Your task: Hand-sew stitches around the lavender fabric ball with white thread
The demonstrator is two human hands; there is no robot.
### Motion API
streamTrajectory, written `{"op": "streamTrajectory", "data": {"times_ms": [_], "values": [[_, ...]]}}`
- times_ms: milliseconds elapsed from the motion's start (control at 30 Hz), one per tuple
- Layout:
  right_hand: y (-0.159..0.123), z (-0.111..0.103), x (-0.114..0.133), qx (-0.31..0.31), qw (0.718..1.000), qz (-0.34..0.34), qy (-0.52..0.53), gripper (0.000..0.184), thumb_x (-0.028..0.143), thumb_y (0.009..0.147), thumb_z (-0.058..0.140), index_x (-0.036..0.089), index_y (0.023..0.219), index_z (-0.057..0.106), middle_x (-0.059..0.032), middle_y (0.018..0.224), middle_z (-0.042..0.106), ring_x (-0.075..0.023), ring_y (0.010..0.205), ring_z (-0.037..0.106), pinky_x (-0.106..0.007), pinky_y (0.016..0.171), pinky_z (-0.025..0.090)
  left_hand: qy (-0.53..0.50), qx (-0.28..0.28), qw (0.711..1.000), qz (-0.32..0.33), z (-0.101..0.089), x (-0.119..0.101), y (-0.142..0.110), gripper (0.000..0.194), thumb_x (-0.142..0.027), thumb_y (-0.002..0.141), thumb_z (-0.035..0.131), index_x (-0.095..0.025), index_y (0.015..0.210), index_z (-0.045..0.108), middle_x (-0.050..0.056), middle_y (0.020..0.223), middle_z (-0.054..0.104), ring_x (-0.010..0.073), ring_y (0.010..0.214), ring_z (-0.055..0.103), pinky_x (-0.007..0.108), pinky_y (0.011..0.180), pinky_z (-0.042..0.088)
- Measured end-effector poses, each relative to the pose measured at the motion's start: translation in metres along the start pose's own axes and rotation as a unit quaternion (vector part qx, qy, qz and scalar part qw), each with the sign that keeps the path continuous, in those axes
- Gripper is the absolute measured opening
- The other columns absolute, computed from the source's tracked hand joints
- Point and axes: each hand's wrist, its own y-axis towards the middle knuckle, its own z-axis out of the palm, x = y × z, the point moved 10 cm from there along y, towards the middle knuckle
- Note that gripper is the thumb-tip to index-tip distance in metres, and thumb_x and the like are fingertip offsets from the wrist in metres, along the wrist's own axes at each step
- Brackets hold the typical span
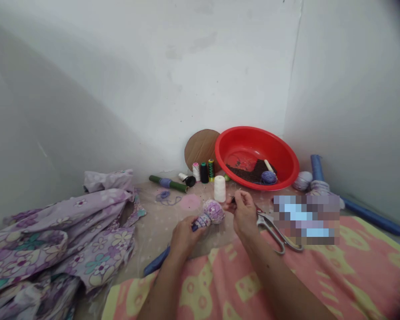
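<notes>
your left hand (186,235) curls its fingers closed around a purple stuffed fabric ball (214,211), which sits at one o'clock from it; your right hand (242,214) pinches something tiny between its fingertips (236,196) (too small to tell), with steel scissors (274,231) at four o'clock.

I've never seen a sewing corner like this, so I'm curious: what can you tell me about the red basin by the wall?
The red basin is a wide, round, shallow bowl that looks like glossy plastic, with a rounded rim. It stands in the corner near the white walls. Inside lie a dark, crumpled piece of material, a ball of blue-purple yarn and a pale stick-like item. A round cardboard disc stands against its left side.
</notes>
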Motion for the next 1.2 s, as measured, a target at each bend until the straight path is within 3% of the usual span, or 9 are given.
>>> {"op": "streamTrajectory", "data": {"times_ms": [100, 233, 500, 633, 767, 900, 1033, 1200], "values": [[0.012, -0.027, 0.013, -0.077, 0.995, -0.059, 0.005, 0.020, 0.036, 0.068, 0.055, 0.020, 0.075, 0.046, 0.0086, 0.053, 0.047, -0.0072, 0.049, 0.048, -0.022, 0.054, 0.043, 0.005, -0.002, 1.000, 0.006, -0.001, -0.001, 0.000, 0.037, -0.036, 0.067, 0.055, -0.019, 0.100, 0.059, 0.005, 0.095, 0.063, 0.0168, 0.084, 0.055, 0.022, 0.071, 0.037], [0.017, -0.051, 0.029, -0.151, 0.976, -0.138, -0.079, 0.020, 0.036, 0.070, 0.052, 0.017, 0.078, 0.051, 0.0057, 0.059, 0.048, -0.0075, 0.055, 0.047, -0.022, 0.058, 0.040, 0.008, -0.001, 1.000, 0.011, 0.000, 0.000, 0.001, 0.038, -0.039, 0.067, 0.054, -0.019, 0.100, 0.058, 0.005, 0.094, 0.063, 0.0171, 0.083, 0.056, 0.022, 0.070, 0.038], [0.002, -0.036, 0.058, -0.132, 0.937, -0.214, -0.245, 0.026, 0.035, 0.077, 0.043, 0.015, 0.088, 0.055, -0.0020, 0.074, 0.055, -0.0115, 0.067, 0.049, -0.025, 0.064, 0.039, 0.000, 0.011, 1.000, 0.006, 0.001, 0.001, 0.000, 0.040, -0.039, 0.068, 0.053, -0.019, 0.102, 0.057, 0.005, 0.097, 0.062, 0.0179, 0.086, 0.055, 0.023, 0.071, 0.037], [-0.008, -0.014, 0.055, -0.063, 0.922, -0.232, -0.302, 0.026, 0.032, 0.077, 0.043, 0.015, 0.091, 0.056, -0.0053, 0.085, 0.059, -0.0138, 0.075, 0.052, -0.027, 0.071, 0.040, 0.004, 0.013, 1.000, 0.012, 0.002, 0.000, 0.001, 0.039, -0.039, 0.070, 0.051, -0.019, 0.103, 0.057, 0.005, 0.097, 0.062, 0.0175, 0.085, 0.055, 0.022, 0.070, 0.038], [-0.022, 0.022, 0.019, 0.106, 0.908, -0.181, -0.362, 0.026, 0.030, 0.078, 0.042, 0.017, 0.090, 0.061, -0.0042, 0.080, 0.064, -0.0142, 0.072, 0.056, -0.026, 0.068, 0.042, 0.014, 0.012, 0.999, 0.032, -0.001, -0.004, 0.001, 0.038, -0.041, 0.073, 0.047, -0.021, 0.103, 0.057, 0.004, 0.098, 0.062, 0.0168, 0.086, 0.055, 0.022, 0.071, 0.037], [-0.041, 0.046, -0.018, 0.232, 0.846, -0.119, -0.465, 0.023, 0.027, 0.077, 0.044, 0.024, 0.089, 0.064, -0.0007, 0.090, 0.065, -0.0150, 0.082, 0.058, -0.025, 0.073, 0.042, 0.036, 0.004, 0.999, 0.028, -0.004, -0.004, 0.001, 0.038, -0.044, 0.074, 0.045, -0.022, 0.103, 0.057, 0.003, 0.100, 0.061, 0.0167, 0.089, 0.054, 0.021, 0.071, 0.036], [-0.049, 0.047, -0.033, 0.262, 0.763, -0.080, -0.586, 0.022, 0.028, 0.078, 0.045, 0.029, 0.088, 0.065, 0.0006, 0.084, 0.067, -0.0144, 0.076, 0.059, -0.022, 0.065, 0.041, 0.051, 0.001, 0.999, 0.013, -0.006, -0.001, 0.002, 0.037, -0.044, 0.073, 0.045, -0.023, 0.101, 0.057, 0.003, 0.100, 0.061, 0.0165, 0.089, 0.054, 0.020, 0.071, 0.036], [-0.050, 0.043, -0.030, 0.251, 0.706, -0.073, -0.659, 0.023, 0.031, 0.078, 0.044, 0.033, 0.090, 0.064, 0.0000, 0.082, 0.067, -0.0156, 0.074, 0.060, -0.022, 0.060, 0.038, 0.055, 0.010, 0.998, 0.016, -0.005, 0.000, 0.003, 0.038, -0.043, 0.074, 0.043, -0.023, 0.103, 0.056, 0.004, 0.101, 0.061, 0.0160, 0.089, 0.054, 0.020, 0.071, 0.035]]}}
